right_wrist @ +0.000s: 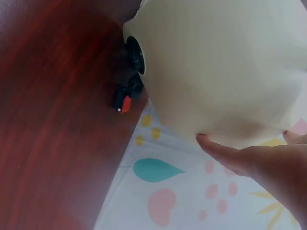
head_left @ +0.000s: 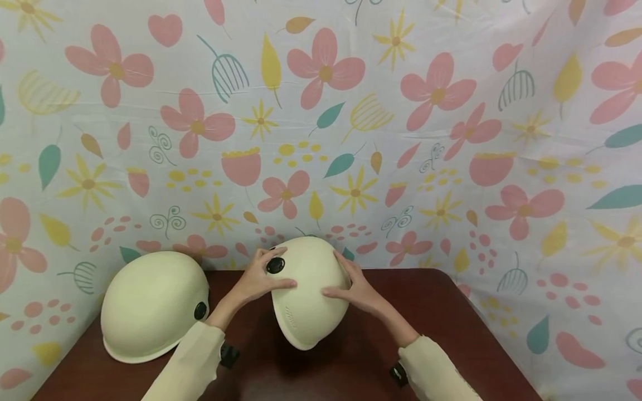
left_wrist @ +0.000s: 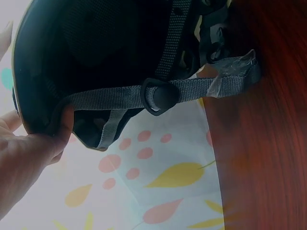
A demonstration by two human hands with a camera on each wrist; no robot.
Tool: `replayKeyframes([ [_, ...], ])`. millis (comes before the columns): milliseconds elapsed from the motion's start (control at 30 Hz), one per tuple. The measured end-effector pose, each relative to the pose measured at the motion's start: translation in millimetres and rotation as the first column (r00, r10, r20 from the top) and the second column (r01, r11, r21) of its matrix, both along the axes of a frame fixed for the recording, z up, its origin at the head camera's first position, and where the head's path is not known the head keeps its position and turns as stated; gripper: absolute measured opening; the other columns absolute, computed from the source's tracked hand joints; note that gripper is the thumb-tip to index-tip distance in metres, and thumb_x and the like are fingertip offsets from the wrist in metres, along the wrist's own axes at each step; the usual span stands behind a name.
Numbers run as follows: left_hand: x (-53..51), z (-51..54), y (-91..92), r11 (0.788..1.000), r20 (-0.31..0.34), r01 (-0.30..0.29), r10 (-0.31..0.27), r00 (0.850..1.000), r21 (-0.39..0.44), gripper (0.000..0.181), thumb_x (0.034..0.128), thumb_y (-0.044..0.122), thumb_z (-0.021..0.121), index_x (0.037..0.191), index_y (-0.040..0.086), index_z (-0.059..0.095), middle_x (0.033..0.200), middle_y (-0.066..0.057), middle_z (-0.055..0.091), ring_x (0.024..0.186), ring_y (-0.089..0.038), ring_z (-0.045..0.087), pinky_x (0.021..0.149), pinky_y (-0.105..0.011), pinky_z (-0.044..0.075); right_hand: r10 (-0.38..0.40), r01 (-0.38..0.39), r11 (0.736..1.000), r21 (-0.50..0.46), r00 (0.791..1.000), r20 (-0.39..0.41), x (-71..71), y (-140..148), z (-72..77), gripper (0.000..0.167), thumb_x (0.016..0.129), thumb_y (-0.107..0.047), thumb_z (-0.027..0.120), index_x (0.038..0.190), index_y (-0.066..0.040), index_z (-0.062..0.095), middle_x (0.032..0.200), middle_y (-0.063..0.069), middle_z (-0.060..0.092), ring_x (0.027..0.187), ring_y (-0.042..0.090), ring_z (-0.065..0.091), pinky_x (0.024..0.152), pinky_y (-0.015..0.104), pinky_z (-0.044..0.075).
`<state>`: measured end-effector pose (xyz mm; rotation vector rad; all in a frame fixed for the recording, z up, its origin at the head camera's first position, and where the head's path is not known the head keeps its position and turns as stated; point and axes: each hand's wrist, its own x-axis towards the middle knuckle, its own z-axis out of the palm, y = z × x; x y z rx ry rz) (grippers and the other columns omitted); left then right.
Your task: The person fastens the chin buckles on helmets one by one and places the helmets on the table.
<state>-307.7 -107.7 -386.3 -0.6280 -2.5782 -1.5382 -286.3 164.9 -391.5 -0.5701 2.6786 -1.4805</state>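
A cream helmet (head_left: 311, 262) is held tilted over the table by both hands. My left hand (head_left: 257, 281) grips it at the left edge, around a black round fitting (head_left: 275, 265), with the thumb on the shell. On the right side, my right hand (head_left: 362, 291) holds the shell between thumb and fingers. The left wrist view looks into the dark inside, where grey chin straps (left_wrist: 115, 98) hang with a black slider (left_wrist: 160, 97). A black buckle with a red part (right_wrist: 125, 98) dangles under the rim in the right wrist view.
A second cream helmet (head_left: 150, 303) sits dome up on the left of the dark red-brown table (head_left: 416, 312), close to my left forearm. A flower-patterned cloth (head_left: 331, 139) hangs behind the table and along its sides.
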Motion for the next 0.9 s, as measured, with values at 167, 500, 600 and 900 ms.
replayKeyframes([
  [167,1.1,-0.3,1.6,1.0,-0.026,0.004,-0.004,1.0,-0.013,0.087,0.0714,0.037,0.087,0.146,0.016,0.047,0.109,-0.01,0.039,0.099,-0.023,0.042,0.099,-0.049,0.042,0.034,-0.03,0.998,0.054,0.997,-0.063,-3.5,-5.2,2.6,0.106,0.081,-0.04,0.077,0.159,-0.016,0.01,0.159,0.024,0.011,0.147,0.043,0.012,0.107,0.068,0.03],
  [500,6.1,-0.8,-2.0,0.999,-0.054,0.042,-0.042,0.998,-0.003,0.084,0.0755,0.033,0.084,0.147,0.018,0.044,0.137,-0.015,0.041,0.126,-0.036,0.045,0.106,-0.059,0.038,0.025,-0.022,0.998,0.051,0.998,-0.061,-4.9,-3.6,0.9,0.108,0.081,-0.038,0.077,0.159,-0.017,0.005,0.16,0.023,0.008,0.147,0.042,0.01,0.108,0.068,0.03],
  [600,6.0,-0.6,-1.5,0.999,-0.057,0.047,-0.046,0.997,0.005,0.082,0.0759,0.033,0.084,0.147,0.02,0.045,0.142,-0.015,0.04,0.132,-0.038,0.041,0.108,-0.061,0.035,0.024,-0.022,0.999,0.04,0.998,-0.062,-5.5,-1.6,1.0,0.107,0.081,-0.037,0.077,0.159,-0.016,0.005,0.159,0.023,0.009,0.146,0.041,0.011,0.108,0.068,0.029],
  [900,5.5,-2.6,-3.5,0.996,-0.021,0.081,-0.081,0.997,0.038,0.082,0.0765,0.032,0.084,0.147,0.021,0.043,0.151,-0.012,0.039,0.142,-0.038,0.034,0.111,-0.061,0.031,-0.016,0.016,1.0,-0.002,1.0,0.027,-2.0,1.2,-1.3,0.109,0.081,-0.04,0.076,0.159,-0.023,0.003,0.16,0.021,0.004,0.146,0.043,0.013,0.109,0.067,0.029],
])
